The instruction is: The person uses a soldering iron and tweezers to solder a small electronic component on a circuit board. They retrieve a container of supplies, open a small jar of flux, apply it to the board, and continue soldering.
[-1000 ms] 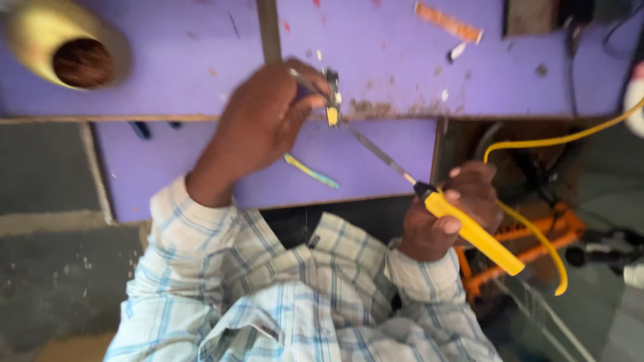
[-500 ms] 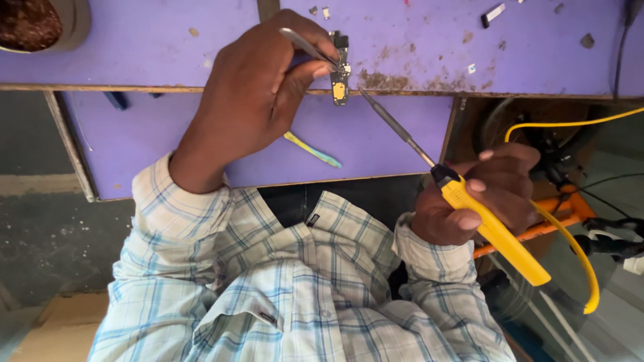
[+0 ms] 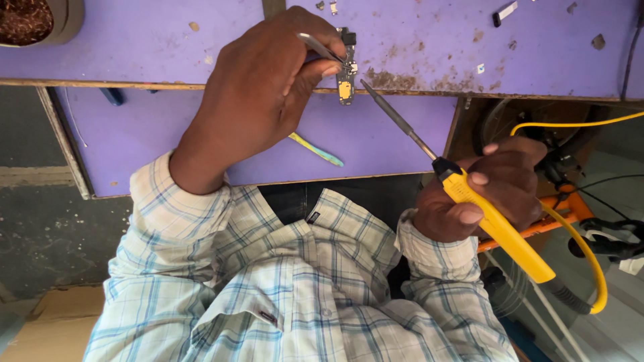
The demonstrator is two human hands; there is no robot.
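- Head view, looking straight down: the left hand (image 3: 261,87) is pinched shut on a pair of metal tweezers (image 3: 320,48), and their tips land on a small circuit board (image 3: 347,67).
- That little board sits right at the front edge of the purple bench top (image 3: 134,40). Its long axis runs from the bench edge back toward the far side, and the end with the yellow-gold patch is the one nearest the person.
- Right hand (image 3: 493,191) is wrapped tight around the yellow handle of a soldering iron (image 3: 469,194), held off the bench beside the person's lap.
- The iron lies on a diagonal: handle low and right, dark metal shaft (image 3: 396,117) running up and left, tip just beside the board at the bench edge. Can't tell if the tip actually touches it.
- A yellow cord (image 3: 590,268) loops away from the back of the handle.
- The bench surface is pretty beat up, with brown scorch stains (image 3: 402,79) and small scraps scattered around.
- A lower purple shelf (image 3: 154,141) under the top holds a pale yellow-green strip (image 3: 316,150).
- A round tub of brown stuff (image 3: 30,20) sits in the far left corner.
- The sleeves are light plaid (image 3: 201,228), there's an orange frame (image 3: 557,208) to the right and grey concrete floor (image 3: 40,228) to the left.
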